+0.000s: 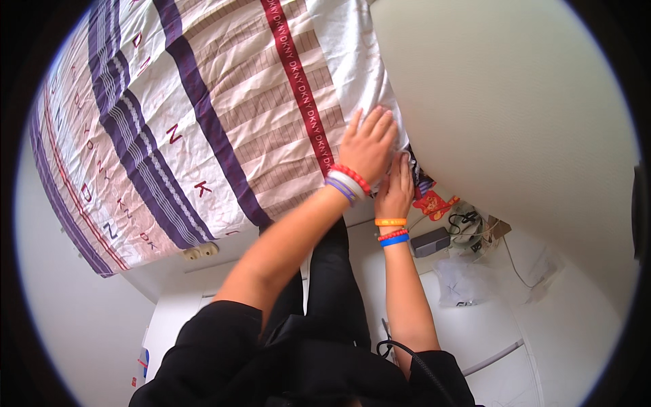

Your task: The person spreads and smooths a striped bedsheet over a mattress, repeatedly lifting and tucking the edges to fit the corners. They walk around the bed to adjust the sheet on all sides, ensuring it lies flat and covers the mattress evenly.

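Note:
A wrinkled bed cover (224,102) with white, pink and purple bands, a red stripe and printed lettering spreads across the upper left. My left hand (368,145) rests palm down on its white border, fingers a little apart. At the cover's corner, just below, is my right hand (397,185), fingers pointing up along the edge. Whether its fingertips pinch the cloth cannot be made out. Both wrists wear coloured bands. Dark patterned fabric (421,178) shows beside the right fingertips, under the corner.
A cream, leather-like panel (498,96) curves along the right of the cover. Beside my right forearm lie a red packet (433,204), a black power adapter (430,242), tangled cables (465,224) and a clear plastic bag (464,282). A black cord (422,364) hangs before my torso.

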`<action>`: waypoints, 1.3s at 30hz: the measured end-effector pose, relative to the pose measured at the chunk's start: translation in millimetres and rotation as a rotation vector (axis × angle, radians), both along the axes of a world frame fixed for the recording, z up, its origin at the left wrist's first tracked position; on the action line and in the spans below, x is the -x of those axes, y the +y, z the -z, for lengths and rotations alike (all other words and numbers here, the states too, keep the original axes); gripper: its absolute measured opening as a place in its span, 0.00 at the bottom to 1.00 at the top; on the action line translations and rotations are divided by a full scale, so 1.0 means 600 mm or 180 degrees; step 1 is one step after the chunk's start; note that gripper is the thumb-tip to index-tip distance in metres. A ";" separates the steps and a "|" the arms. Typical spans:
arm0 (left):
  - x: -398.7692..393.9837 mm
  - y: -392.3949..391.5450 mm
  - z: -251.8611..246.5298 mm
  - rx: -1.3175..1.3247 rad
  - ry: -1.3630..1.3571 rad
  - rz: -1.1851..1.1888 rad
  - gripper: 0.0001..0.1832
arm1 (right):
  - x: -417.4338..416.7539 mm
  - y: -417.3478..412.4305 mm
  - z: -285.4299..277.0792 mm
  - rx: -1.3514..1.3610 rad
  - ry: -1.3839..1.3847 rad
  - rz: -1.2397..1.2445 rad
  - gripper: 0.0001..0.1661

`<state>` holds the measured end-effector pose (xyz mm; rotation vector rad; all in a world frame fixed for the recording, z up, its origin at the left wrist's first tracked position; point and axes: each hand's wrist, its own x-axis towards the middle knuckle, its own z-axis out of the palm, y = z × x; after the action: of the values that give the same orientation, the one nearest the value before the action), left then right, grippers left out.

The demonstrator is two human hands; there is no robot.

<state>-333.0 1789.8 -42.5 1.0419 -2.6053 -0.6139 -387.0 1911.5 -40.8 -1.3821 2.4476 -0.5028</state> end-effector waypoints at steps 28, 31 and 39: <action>-0.039 0.029 0.007 -0.0254 -0.0431 0.1419 0.28 | 0.075 0.082 0.045 0.0285 -0.0518 0.2256 0.17; -0.034 0.026 -0.010 -0.0289 -0.0719 0.1413 0.30 | 0.070 0.066 0.048 0.0080 -0.1003 0.2447 0.14; -0.021 0.043 -0.004 0.0137 -0.1322 0.1631 0.32 | 0.131 0.135 0.074 0.0290 -0.0027 0.1213 0.29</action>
<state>-320.5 1815.8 -40.2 0.5191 -3.2709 -0.4768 -465.3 1992.5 -85.0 -0.9372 2.7210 -0.7093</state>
